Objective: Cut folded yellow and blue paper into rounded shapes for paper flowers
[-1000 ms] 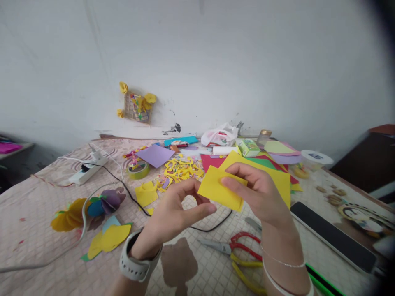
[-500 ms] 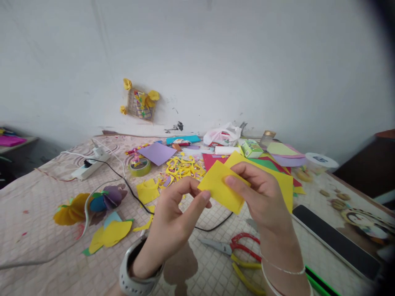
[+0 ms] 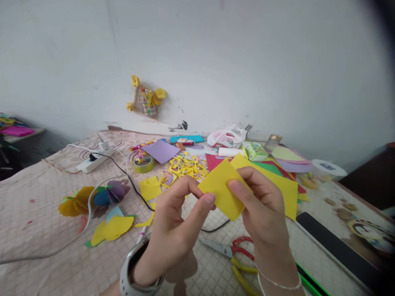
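Note:
Both my hands hold one small folded yellow paper square [image 3: 222, 190] up over the table. My right hand [image 3: 262, 209] grips its right side, thumb on the front face and fingers behind. The left corner is pinched between thumb and forefinger of my left hand [image 3: 175, 228], which wears a white wristwatch [image 3: 132, 277]. A thin bracelet sits on my right wrist. Below the hands, red-handled scissors [image 3: 236, 246] lie on the tablecloth.
Coloured paper sheets [image 3: 277, 172] are stacked behind the hands, with yellow paper scraps [image 3: 183, 166], a tape roll [image 3: 143, 163], a purple sheet [image 3: 160, 151] and a green box [image 3: 256, 151]. Paper flowers [image 3: 92, 197] and a black cable [image 3: 132, 185] lie left. A dark phone [image 3: 335, 246] lies right.
My left hand closed its thumb and forefinger onto the paper's left corner. The paper turned slightly and rose a little; the view shifted a bit to the left.

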Available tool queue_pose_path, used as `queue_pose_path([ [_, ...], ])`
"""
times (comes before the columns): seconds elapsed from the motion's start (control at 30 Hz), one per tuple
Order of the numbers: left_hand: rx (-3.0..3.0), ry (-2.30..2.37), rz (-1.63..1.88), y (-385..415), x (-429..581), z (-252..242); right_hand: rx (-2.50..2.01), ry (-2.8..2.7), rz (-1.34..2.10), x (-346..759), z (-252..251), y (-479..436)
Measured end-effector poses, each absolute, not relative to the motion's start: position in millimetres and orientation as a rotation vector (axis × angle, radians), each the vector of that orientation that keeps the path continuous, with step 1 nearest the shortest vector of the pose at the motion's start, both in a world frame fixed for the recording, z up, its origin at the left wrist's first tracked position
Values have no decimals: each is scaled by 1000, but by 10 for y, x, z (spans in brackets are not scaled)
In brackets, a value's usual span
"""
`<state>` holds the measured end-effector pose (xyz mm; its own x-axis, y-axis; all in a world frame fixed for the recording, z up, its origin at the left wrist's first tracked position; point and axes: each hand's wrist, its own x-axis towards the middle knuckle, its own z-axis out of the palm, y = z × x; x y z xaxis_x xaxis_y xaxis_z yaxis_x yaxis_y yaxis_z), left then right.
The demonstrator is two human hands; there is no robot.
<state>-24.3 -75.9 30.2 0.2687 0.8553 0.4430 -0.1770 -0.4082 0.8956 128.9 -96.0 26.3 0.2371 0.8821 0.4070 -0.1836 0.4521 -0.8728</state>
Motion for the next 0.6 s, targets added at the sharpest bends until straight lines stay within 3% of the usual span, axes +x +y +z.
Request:
queue_pose_path([
  [0.6,1525,638,1269,-692,-219,309,-826,-1119,778,1276,259,-935],
])
